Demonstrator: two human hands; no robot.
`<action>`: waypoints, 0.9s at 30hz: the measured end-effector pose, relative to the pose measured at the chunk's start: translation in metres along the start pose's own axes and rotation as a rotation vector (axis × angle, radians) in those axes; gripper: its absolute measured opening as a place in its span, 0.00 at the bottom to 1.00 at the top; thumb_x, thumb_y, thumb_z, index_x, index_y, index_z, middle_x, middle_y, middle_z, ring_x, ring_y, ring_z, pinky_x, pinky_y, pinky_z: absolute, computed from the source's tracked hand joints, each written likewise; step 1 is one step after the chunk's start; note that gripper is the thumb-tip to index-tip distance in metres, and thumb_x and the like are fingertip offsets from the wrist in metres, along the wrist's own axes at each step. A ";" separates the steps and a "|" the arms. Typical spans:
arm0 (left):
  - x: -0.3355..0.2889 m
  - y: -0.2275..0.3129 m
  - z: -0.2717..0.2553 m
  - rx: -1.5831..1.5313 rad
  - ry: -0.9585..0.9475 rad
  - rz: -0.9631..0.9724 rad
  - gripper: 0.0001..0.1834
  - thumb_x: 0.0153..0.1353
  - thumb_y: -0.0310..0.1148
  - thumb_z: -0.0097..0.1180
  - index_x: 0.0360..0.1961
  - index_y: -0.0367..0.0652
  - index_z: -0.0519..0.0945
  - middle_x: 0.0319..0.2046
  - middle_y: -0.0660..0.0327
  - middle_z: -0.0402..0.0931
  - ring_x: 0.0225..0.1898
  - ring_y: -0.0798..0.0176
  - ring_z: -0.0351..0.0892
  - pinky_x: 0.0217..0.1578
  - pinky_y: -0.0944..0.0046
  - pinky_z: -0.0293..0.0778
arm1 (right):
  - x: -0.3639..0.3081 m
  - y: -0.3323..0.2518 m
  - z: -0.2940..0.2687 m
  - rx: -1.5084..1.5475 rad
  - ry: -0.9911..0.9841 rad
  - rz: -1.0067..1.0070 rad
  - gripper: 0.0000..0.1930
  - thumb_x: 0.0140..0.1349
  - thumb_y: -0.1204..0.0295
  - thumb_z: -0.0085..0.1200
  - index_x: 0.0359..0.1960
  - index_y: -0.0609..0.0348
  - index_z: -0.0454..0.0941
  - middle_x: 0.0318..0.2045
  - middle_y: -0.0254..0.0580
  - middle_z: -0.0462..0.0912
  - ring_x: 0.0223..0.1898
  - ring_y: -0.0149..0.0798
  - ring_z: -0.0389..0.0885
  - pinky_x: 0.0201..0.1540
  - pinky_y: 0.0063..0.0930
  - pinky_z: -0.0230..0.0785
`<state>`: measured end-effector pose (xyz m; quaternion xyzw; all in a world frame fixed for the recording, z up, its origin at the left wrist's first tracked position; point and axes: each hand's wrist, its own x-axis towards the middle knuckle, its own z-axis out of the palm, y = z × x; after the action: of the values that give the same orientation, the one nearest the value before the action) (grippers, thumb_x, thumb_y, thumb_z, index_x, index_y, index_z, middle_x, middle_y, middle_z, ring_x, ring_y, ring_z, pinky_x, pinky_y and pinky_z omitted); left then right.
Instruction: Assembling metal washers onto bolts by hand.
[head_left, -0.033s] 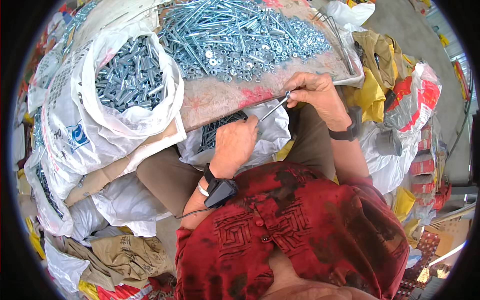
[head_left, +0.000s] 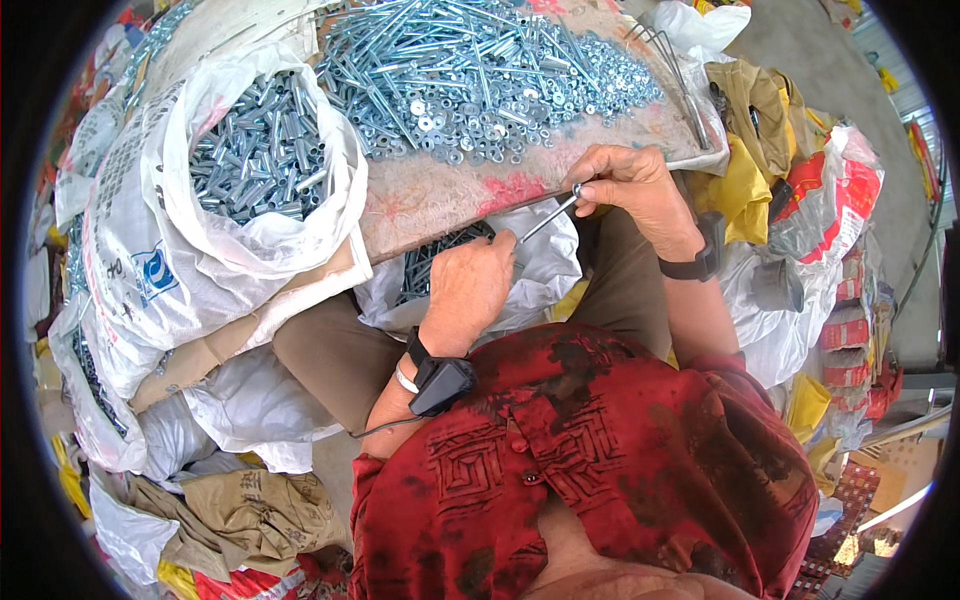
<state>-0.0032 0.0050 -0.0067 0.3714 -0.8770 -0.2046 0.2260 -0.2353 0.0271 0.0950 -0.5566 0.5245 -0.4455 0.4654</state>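
Note:
A slim silvery bolt (head_left: 548,220) spans the gap between my two hands, slanting up to the right. Its lower end is in the closed fingers of my left hand (head_left: 470,285). My right hand (head_left: 632,198) pinches the upper end with thumb and forefinger, where a small ring-like metal piece (head_left: 576,190) shows; whether it is a nut or a washer I cannot tell. Below the hands, a white bag (head_left: 548,268) holds dark-looking long metal pieces (head_left: 430,258). On the tabletop (head_left: 430,200) beyond lie heaped long bolts (head_left: 430,45), washers (head_left: 440,125) and small nuts (head_left: 625,85).
A large white woven sack (head_left: 130,290) full of short metal tubes (head_left: 260,150) stands at the left, against the table. Bent metal rods (head_left: 685,95) lie at the table's right edge. Yellow, brown and white sacks (head_left: 745,190) crowd the right side; more brown sacking (head_left: 260,510) lies at lower left.

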 end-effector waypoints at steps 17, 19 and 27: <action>0.007 -0.004 -0.001 0.054 0.055 0.042 0.07 0.59 0.35 0.56 0.33 0.44 0.74 0.23 0.54 0.76 0.26 0.45 0.79 0.27 0.49 0.73 | 0.009 0.013 -0.011 0.202 -0.109 0.071 0.07 0.56 0.79 0.62 0.35 0.70 0.82 0.36 0.49 0.81 0.32 0.34 0.82 0.32 0.25 0.82; 0.007 -0.005 -0.003 0.064 0.077 0.073 0.06 0.60 0.34 0.55 0.33 0.43 0.75 0.23 0.53 0.76 0.25 0.46 0.79 0.26 0.49 0.74 | 0.009 0.018 -0.012 0.248 -0.127 0.073 0.09 0.55 0.78 0.63 0.37 0.70 0.82 0.36 0.50 0.81 0.32 0.35 0.82 0.31 0.26 0.82; 0.004 -0.004 -0.006 -0.049 0.099 0.037 0.09 0.59 0.36 0.59 0.33 0.42 0.75 0.25 0.54 0.78 0.28 0.44 0.79 0.28 0.49 0.72 | 0.044 0.032 -0.022 0.176 -0.194 0.011 0.16 0.58 0.72 0.62 0.47 0.63 0.79 0.35 0.41 0.82 0.35 0.32 0.82 0.28 0.23 0.77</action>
<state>0.0001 -0.0013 -0.0031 0.3592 -0.8662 -0.2031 0.2817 -0.2597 -0.0181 0.0673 -0.5512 0.4390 -0.4311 0.5636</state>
